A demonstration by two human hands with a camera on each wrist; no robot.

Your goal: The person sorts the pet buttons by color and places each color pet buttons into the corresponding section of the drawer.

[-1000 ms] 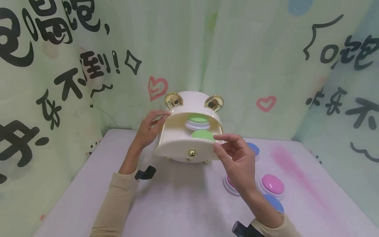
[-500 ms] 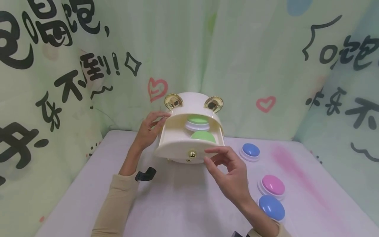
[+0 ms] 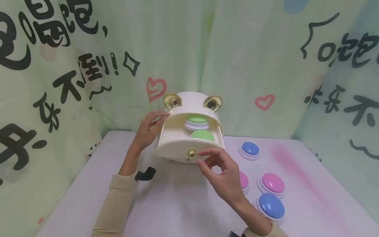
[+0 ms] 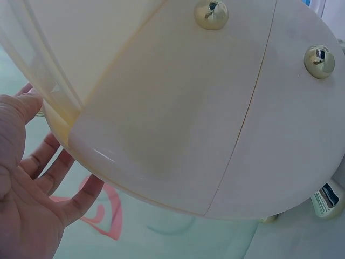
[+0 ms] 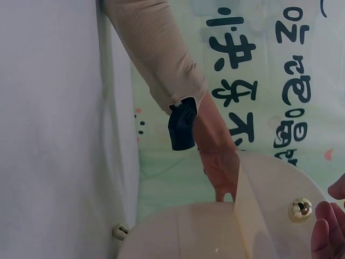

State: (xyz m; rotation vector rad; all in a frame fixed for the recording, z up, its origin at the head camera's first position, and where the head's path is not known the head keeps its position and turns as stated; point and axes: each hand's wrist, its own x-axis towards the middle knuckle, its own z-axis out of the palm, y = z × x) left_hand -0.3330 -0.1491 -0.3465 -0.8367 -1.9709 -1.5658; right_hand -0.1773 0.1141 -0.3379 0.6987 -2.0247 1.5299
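A white rounded drawer box (image 3: 193, 100) with gold ear shapes stands on the table. Its upper drawer (image 3: 174, 148), pulled out, holds two press-button-like domes on white bases: a rear green dome (image 3: 196, 118) and a front green dome (image 3: 202, 134). My left hand (image 3: 149, 128) rests its fingertips against the box's upper left side; the left wrist view shows the fingers (image 4: 81, 199) spread along the shell. My right hand (image 3: 223, 172) hovers just right of the drawer's gold knob (image 3: 191, 153), thumb and forefinger apart around nothing. The right wrist view shows a gap between fingers and knob (image 5: 300, 209).
On the table (image 3: 165, 204) to the right lie more domes on white bases: a blue one (image 3: 250, 148) at the back, a pink one (image 3: 273, 183), a nearer blue one (image 3: 271, 206), and another pink one (image 3: 243, 180) partly behind my right hand. A printed curtain (image 3: 231, 65) hangs behind.
My right hand has left the drawer's right front edge and moved left and down to beside the knob, uncovering the domes on the right. My left hand stays at the box's side.
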